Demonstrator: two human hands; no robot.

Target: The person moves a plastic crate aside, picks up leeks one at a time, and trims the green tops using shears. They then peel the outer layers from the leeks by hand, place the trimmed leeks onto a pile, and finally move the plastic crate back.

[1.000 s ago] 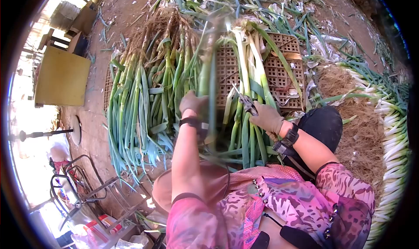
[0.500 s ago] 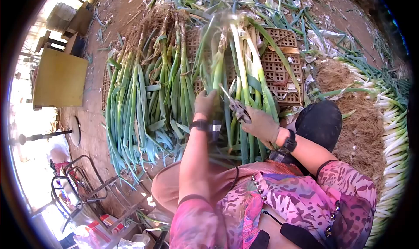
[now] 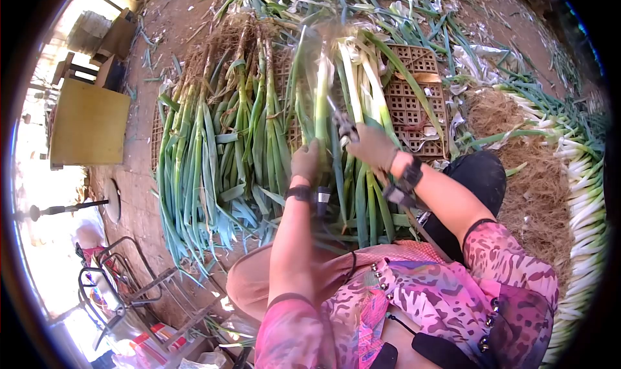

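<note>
The left hand (image 3: 305, 162) and right hand (image 3: 372, 144) are covered by matt brown cloth gloves. The shears (image 3: 341, 123) are seen as dull metal, the leek (image 3: 321, 91) as smooth and waxy, the crate (image 3: 414, 104) as matt latticed plastic.

We see a reddish earthen floor (image 3: 139, 175) littered with green scraps. At the left of the frame stands a yellow table (image 3: 90, 123), with wooden stools (image 3: 107, 36) above it at the upper left. Harsh daylight washes out the left edge, where a metal chair frame (image 3: 123, 278) sits at the lower left.
</note>
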